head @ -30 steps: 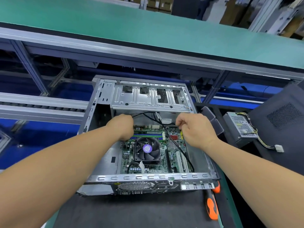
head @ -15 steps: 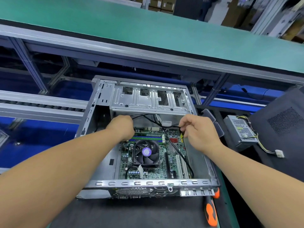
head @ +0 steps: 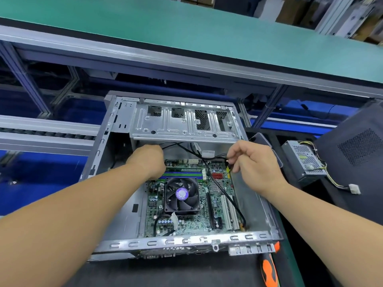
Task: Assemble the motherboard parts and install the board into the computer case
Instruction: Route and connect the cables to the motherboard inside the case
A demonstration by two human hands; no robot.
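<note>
An open grey computer case (head: 186, 242) lies flat on a dark mat. Inside it sits the green motherboard (head: 192, 221) with a black cooler fan (head: 182, 195) and blue memory slots. My left hand (head: 150, 160) is closed on thin black cables (head: 176, 144) at the board's far left edge, under the drive cage (head: 182, 125). At the board's far right corner, my right hand (head: 251, 162) pinches a small black cable connector (head: 228, 162) just above a yellow header. A black cable (head: 228, 198) runs down along the board's right side.
A power supply (head: 305, 159) with loose yellow and black wires lies to the right, beside a dark case side panel (head: 356, 162). An orange-handled screwdriver (head: 269, 270) lies by the case's near right corner. A green conveyor (head: 186, 32) runs across behind.
My right hand has lifted slightly and shifted right with the connector. The left hand stays at the cables; the view has moved a little.
</note>
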